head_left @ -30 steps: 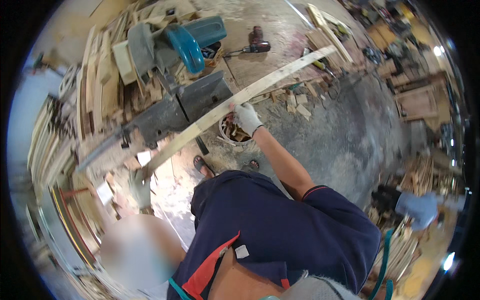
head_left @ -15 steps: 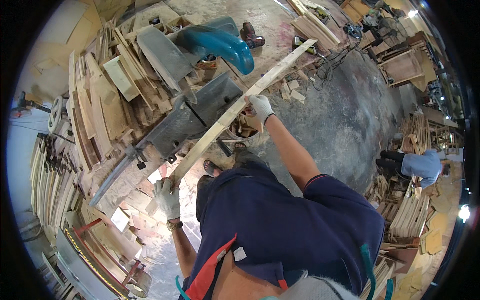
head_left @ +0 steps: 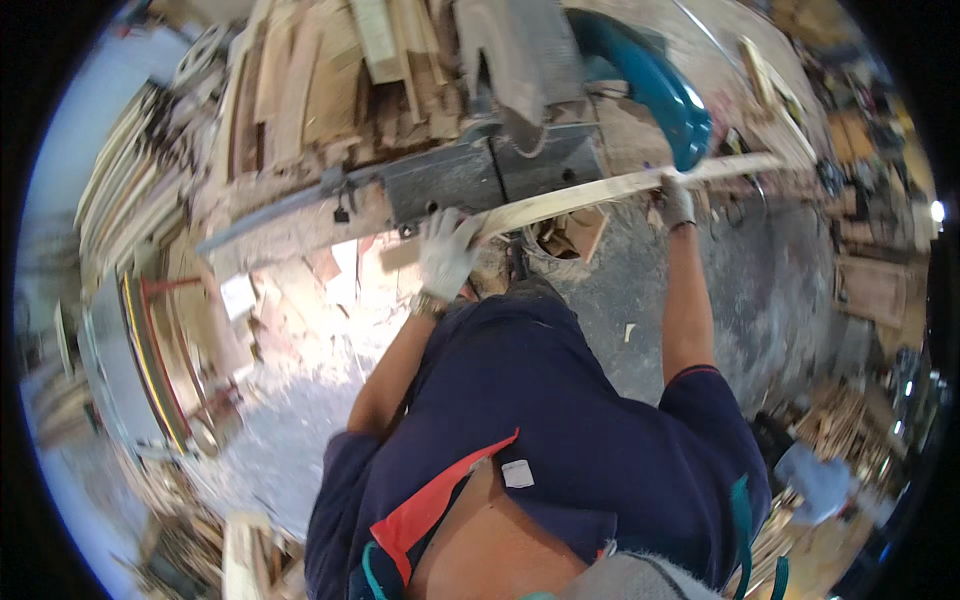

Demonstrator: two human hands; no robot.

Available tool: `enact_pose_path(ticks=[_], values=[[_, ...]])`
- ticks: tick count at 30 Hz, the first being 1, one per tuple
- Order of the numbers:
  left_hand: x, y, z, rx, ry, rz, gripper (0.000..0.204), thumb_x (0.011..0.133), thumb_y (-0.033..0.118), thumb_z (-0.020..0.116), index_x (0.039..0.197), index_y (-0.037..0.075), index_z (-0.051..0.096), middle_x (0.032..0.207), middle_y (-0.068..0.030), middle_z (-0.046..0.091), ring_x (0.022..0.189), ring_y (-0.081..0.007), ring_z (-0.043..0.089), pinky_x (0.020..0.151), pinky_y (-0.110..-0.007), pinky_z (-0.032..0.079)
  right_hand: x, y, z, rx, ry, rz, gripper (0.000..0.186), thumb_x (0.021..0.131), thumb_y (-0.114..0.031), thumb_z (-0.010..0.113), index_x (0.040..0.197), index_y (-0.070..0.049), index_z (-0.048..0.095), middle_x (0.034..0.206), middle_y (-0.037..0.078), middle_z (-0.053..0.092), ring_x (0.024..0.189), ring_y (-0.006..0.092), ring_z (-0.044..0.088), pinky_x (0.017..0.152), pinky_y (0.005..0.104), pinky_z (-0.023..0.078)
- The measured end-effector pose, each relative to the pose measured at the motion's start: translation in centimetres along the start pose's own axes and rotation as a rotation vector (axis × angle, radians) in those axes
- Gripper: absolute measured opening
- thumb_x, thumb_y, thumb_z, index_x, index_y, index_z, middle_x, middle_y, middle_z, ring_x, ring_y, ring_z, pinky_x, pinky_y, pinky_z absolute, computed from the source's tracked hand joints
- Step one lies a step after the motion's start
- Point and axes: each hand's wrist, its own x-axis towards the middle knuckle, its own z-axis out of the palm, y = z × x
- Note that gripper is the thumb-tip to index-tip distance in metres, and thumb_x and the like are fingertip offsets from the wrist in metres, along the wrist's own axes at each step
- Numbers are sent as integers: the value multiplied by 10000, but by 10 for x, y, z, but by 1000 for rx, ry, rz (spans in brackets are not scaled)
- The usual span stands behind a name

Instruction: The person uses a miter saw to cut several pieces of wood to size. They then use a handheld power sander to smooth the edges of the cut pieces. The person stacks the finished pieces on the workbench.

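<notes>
A long pale wooden strip is held in both my hands, running nearly crosswise in front of a grey metal machine bed. White-gloved, my left hand is closed around the strip's left part, and a short end sticks out beyond it. Farther right, my right hand, also gloved, grips the strip below the teal curved machine part; its fingers are partly hidden and blurred. I cannot tell whether the strip touches the bed.
Stacked boards lie behind the bed. A round bin of offcuts stands under the strip. Scraps litter the floor at left, near a red-framed machine. A person in light blue is at the lower right.
My view has turned, and the machine appears farther right. The strip has swung from a steep diagonal to nearly level, with both hands still holding it near the bed.
</notes>
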Motion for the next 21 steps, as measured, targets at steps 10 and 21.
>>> enact_pose_path(ticks=[10, 21], values=[[46, -54, 33, 261, 187, -68, 233, 843, 352, 764, 963, 154, 766, 1137, -70, 630, 1137, -307, 562, 939, -473, 446, 50, 9, 34, 95, -242, 63, 265, 963, -270, 774, 1063, -91, 606, 957, 71, 663, 846, 210, 664, 733, 344, 605], [53, -97, 25, 274, 134, -158, 252, 813, 315, 784, 914, 91, 727, 1048, -89, 580, 1076, -325, 582, 875, -500, 488, 24, 10, 119, 238, -185, 78, 212, 1044, -241, 635, 1047, -30, 652, 916, 77, 685, 817, 212, 689, 685, 337, 573]])
